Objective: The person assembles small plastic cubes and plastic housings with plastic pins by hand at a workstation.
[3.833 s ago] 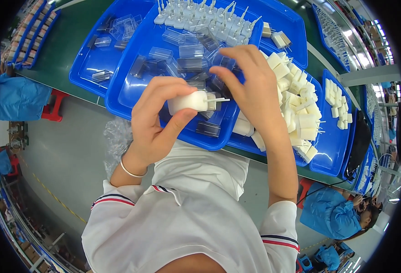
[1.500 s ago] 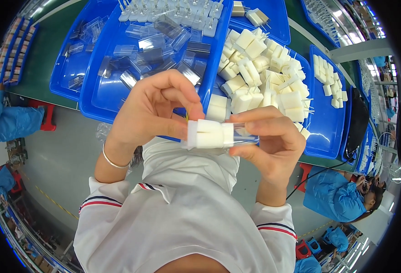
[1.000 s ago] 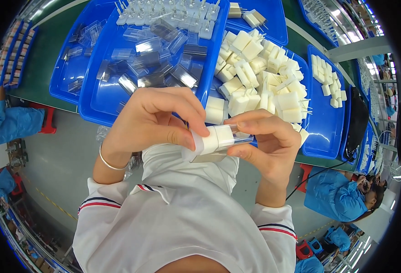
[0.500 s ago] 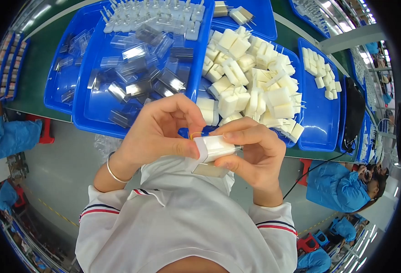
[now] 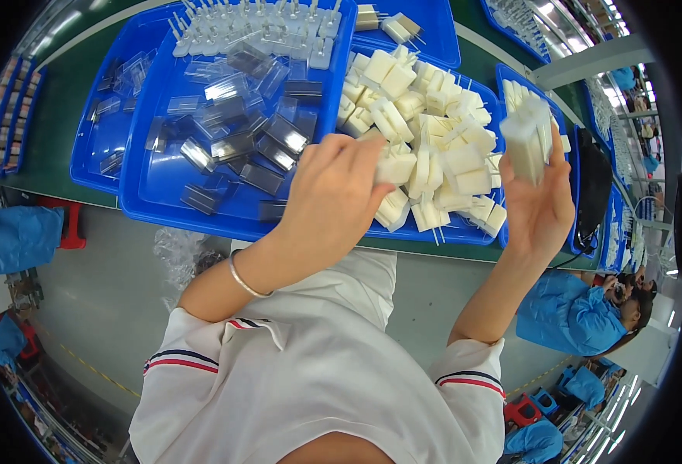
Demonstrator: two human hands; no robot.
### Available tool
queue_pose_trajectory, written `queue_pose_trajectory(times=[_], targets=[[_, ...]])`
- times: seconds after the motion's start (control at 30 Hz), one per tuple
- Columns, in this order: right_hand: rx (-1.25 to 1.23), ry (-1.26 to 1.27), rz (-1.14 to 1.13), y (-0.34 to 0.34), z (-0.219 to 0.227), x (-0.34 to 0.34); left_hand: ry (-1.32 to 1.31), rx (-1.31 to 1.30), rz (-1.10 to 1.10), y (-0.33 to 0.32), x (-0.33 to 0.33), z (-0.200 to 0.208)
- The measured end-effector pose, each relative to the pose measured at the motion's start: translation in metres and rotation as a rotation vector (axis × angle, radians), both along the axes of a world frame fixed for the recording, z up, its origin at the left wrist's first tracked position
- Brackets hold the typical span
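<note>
My left hand reaches into a heap of white charger plugs, several with metal pins showing. Its fingers and thumb close round one white charger plug at the heap's near left side. Off to the right, my right hand holds up another charger plug between thumb and fingers, over the narrower blue tray. That plug is smeared by motion, and a pale cover seems to sit over its top.
Clear plastic sleeves lie in a blue tray on the left, with rows of pinned white parts behind. A black object stands at the right. Co-workers in blue sit on both sides.
My hands have parted. The right one has carried the covered charger plug up and to the right, while the left has let go and moved forward to the heap, onto another plug.
</note>
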State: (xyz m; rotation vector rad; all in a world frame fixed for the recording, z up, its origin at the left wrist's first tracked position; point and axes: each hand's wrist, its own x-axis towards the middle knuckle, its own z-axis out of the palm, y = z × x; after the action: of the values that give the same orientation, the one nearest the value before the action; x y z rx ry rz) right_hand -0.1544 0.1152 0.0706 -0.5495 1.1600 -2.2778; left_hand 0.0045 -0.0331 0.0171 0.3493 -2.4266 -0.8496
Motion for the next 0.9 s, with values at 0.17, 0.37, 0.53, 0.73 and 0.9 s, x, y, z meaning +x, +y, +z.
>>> queue_pose_trajectory(times=[0.17,0.37,0.53,0.73,0.9], targets=[[0.502,0.571,-0.13,-0.049,0.014,-0.048,0.149,0.111,-0.112,-0.007,0.014,0.005],[0.805,0.628,0.019,-0.106,-0.021,-0.123,0.393,0.552,-0.04,-0.018,0.072,0.013],[1.009,0.943,-0.051,-0.123,-0.041,-0.138,0.596,0.732,0.123,-0.027,0.115,0.006],[0.647,1.625,0.066,-0.158,0.007,-0.021,0.729,0.898,0.37,-0.043,0.134,-0.012],[0.891,1.545,0.766,-0.158,0.016,0.058,0.639,0.739,0.401,-0.042,0.123,-0.006]])
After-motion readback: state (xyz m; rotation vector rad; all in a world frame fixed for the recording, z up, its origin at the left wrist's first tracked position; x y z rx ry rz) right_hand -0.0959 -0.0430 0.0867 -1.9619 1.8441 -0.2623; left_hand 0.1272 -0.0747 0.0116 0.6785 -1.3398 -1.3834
